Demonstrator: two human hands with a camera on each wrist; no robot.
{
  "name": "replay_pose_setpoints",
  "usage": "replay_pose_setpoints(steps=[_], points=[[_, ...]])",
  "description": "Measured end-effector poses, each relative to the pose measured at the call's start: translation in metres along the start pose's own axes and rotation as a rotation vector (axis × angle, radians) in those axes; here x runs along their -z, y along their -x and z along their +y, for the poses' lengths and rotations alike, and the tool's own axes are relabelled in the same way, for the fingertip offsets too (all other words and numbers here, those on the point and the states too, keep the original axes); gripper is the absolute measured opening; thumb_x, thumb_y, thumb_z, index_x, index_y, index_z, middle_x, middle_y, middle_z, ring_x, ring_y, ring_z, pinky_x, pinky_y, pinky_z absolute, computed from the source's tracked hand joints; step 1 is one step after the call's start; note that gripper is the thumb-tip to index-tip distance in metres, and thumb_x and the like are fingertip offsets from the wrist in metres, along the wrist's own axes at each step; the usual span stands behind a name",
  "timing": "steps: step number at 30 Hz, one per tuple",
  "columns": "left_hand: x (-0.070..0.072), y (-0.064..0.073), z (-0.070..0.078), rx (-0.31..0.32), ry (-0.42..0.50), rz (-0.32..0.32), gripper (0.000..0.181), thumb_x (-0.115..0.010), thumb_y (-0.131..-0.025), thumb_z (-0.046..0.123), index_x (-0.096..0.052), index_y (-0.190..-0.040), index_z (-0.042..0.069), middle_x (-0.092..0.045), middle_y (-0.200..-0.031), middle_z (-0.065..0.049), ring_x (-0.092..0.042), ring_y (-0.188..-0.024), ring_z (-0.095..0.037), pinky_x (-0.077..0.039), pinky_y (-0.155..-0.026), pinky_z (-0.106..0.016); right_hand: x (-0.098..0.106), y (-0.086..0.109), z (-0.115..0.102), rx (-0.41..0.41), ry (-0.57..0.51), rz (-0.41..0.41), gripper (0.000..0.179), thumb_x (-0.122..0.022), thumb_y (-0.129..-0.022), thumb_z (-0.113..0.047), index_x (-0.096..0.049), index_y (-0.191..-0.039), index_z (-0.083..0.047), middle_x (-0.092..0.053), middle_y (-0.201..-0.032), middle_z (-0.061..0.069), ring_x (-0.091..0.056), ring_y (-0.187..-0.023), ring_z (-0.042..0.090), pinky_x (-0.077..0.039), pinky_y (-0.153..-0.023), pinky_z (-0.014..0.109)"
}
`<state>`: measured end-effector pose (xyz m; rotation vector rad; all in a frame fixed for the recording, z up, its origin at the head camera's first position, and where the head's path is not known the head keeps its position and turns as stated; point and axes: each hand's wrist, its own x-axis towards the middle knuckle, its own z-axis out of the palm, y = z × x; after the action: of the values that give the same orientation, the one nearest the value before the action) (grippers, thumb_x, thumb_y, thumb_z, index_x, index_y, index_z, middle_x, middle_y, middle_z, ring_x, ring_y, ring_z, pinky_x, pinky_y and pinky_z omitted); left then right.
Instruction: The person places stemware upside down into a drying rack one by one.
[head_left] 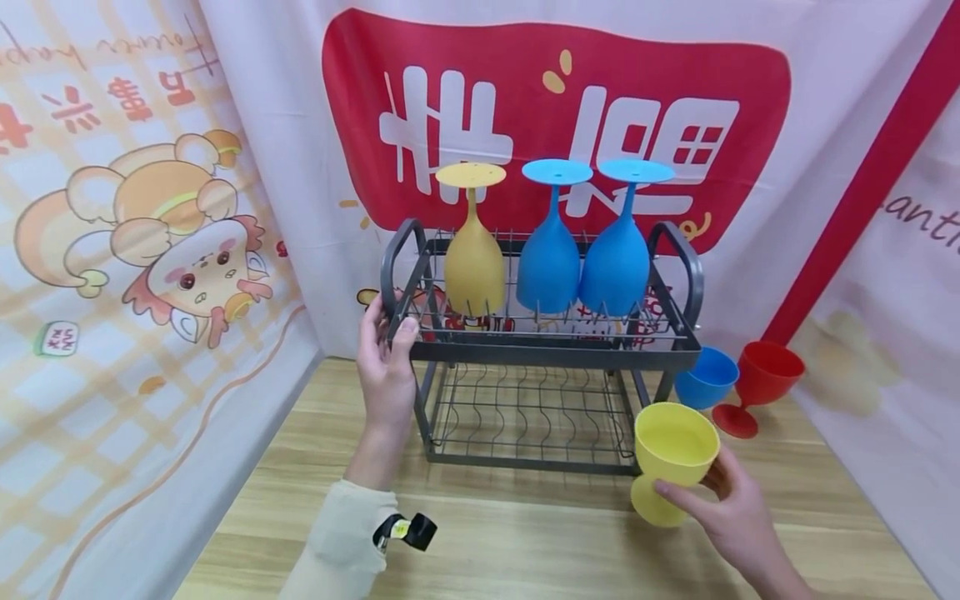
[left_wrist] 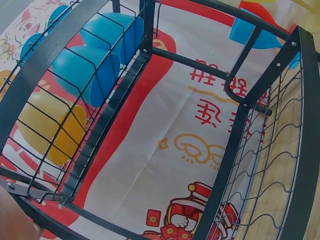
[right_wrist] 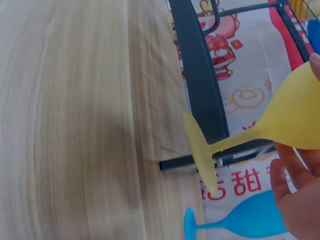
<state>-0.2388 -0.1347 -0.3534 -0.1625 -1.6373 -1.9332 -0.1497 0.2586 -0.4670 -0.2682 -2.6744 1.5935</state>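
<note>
My left hand grips the left end of a dark two-tier dish rack, its thumb over the top tier's edge. In the left wrist view only a bit of that hand shows at the lower left corner. My right hand holds a yellow goblet upright by its bowl, beside the rack's front right corner. The right wrist view shows the goblet's round foot close over the wooden table. Upside down on the top tier stand a yellow goblet and two blue goblets, feet up.
A blue goblet and a red goblet stand upright on the table, right of the rack. The rack's lower tier has wavy wires and holds nothing. Printed cloth hangs behind and at both sides.
</note>
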Motion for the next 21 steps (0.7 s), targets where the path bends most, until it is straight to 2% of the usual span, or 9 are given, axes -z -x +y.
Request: replay_pose_setpoints(steps=[3, 9, 13, 17, 21], points=[[0.000, 0.000, 0.000, -0.004, 0.001, 0.002, 0.054, -0.062, -0.102, 0.017, -0.050, -0.154, 0.019, -0.060, -0.147, -0.005, -0.057, -0.134, -0.017, -0.045, -0.119, -0.036, -0.008, 0.002, -0.007, 0.041, 0.011, -0.008, 0.099, -0.085, -0.087, -0.049, -0.032, -0.165, -0.018, -0.051, -0.158, 0.010, -0.053, -0.131, 0.027, -0.049, -0.113, 0.052], [0.004, -0.001, -0.002, 0.001, -0.004, -0.009, 0.054, -0.061, -0.103, 0.016, -0.050, -0.156, 0.018, -0.060, -0.149, -0.009, -0.056, -0.137, -0.021, -0.044, -0.121, -0.040, -0.020, 0.007, -0.022, 0.120, 0.012, 0.001, 0.092, -0.088, -0.086, -0.043, -0.040, -0.160, -0.019, -0.058, -0.151, 0.005, -0.060, -0.124, 0.021, -0.051, -0.105, 0.036], [0.009, 0.001, -0.001, 0.046, -0.036, -0.015, 0.055, -0.063, -0.105, 0.023, -0.048, -0.157, 0.021, -0.060, -0.151, -0.007, -0.056, -0.140, -0.021, -0.042, -0.124, -0.041, -0.026, 0.009, -0.029, 0.138, -0.037, -0.012, 0.090, -0.088, -0.086, -0.040, -0.041, -0.160, -0.020, -0.058, -0.152, 0.005, -0.062, -0.123, 0.018, -0.051, -0.101, 0.024], [0.017, 0.006, -0.002, 0.059, -0.089, -0.005, 0.054, -0.066, -0.105, 0.024, -0.050, -0.156, 0.021, -0.061, -0.150, -0.007, -0.058, -0.137, -0.020, -0.047, -0.120, -0.032, -0.029, 0.009, -0.034, 0.158, -0.057, -0.019, 0.089, -0.089, -0.086, -0.036, -0.041, -0.160, -0.021, -0.058, -0.152, 0.005, -0.062, -0.123, 0.016, -0.051, -0.097, 0.015], [0.024, 0.017, -0.010, 0.039, -0.142, 0.039, 0.048, -0.067, -0.104, 0.019, -0.056, -0.150, 0.014, -0.063, -0.143, -0.001, -0.059, -0.132, -0.017, -0.052, -0.108, -0.022, -0.030, 0.011, -0.040, 0.204, -0.027, -0.007, 0.092, -0.091, -0.085, -0.034, -0.040, -0.161, -0.019, -0.058, -0.153, 0.006, -0.060, -0.125, 0.021, -0.052, -0.100, 0.022]])
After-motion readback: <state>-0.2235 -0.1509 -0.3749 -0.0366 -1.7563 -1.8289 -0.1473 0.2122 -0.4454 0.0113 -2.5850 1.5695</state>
